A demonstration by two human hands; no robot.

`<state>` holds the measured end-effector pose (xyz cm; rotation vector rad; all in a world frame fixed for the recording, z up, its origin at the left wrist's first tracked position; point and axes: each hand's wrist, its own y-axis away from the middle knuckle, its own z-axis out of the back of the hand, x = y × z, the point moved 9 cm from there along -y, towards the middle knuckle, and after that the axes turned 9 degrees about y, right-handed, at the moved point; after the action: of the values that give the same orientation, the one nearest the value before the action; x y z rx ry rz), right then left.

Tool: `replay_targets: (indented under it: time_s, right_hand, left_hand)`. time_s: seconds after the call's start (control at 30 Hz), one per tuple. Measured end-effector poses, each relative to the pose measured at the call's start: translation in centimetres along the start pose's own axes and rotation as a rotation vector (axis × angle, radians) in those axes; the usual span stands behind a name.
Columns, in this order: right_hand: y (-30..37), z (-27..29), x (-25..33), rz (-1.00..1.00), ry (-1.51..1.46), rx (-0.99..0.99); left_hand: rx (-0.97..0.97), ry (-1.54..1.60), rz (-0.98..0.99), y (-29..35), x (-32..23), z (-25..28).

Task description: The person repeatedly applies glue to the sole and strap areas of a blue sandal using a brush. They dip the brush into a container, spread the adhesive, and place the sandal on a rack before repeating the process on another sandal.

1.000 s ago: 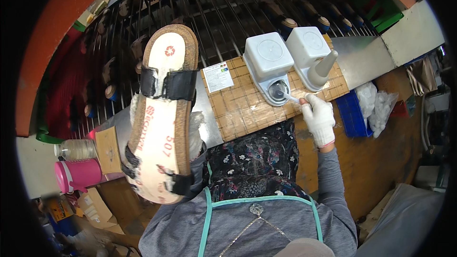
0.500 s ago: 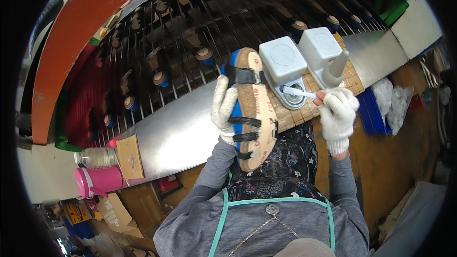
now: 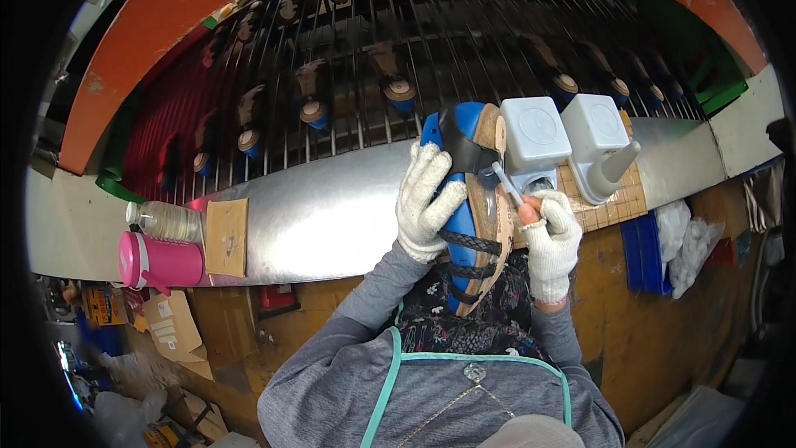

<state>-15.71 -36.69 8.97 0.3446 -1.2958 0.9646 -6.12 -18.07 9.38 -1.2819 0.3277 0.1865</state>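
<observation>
My gloved left hand (image 3: 429, 203) grips a shoe (image 3: 474, 207) on a blue last, holding it upright and tilted so its side faces my right hand. The shoe has a black heel part, black braided straps and a tan sole edge. Between the bare fingertips of my gloved right hand (image 3: 550, 241) is a small white brush (image 3: 507, 183). Its head is at the shoe's side near the black heel part; I cannot tell if it touches. Just beyond stand two square white dispenser bottles (image 3: 535, 134) with round cups at their front; a grey cone (image 3: 615, 164) sits in the right one's cup.
Behind the metal ledge (image 3: 332, 232), a rack of metal rods (image 3: 348, 116) carries several more shoes on blue lasts. At the left lie a brown board (image 3: 226, 238), a clear bottle (image 3: 166, 221) and a pink jug (image 3: 166, 260). A blue bin (image 3: 645, 253) with plastic bags hangs at the right.
My right hand has brought the brush from the left dispenser's cup leftward to the shoe. My left hand has turned the shoe from sole-facing to side-on. The view has shifted.
</observation>
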Motion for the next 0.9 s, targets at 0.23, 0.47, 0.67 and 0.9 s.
replay_targets:
  time_s: [0.23, 0.47, 0.67, 0.9]
  right_hand:
    - [-2.5, 0.7, 1.2, 0.079, 0.124, -0.069]
    - [-4.6, 2.2, 4.4, 0.322, 0.456, -0.212]
    - [-4.7, 2.2, 5.3, 0.384, 0.560, -0.109]
    - [-4.8, 2.6, 5.8, 0.504, 0.620, -0.067]
  left_hand:
    - [0.044, -0.013, -0.022, -0.3, -0.6, 0.3]
    - [0.077, -0.038, -0.022, -0.7, -0.5, 0.4]
    - [0.073, -0.027, -0.035, -1.1, -0.5, 0.6]
    - [0.114, -0.031, -0.044, -1.7, -0.6, 0.5]
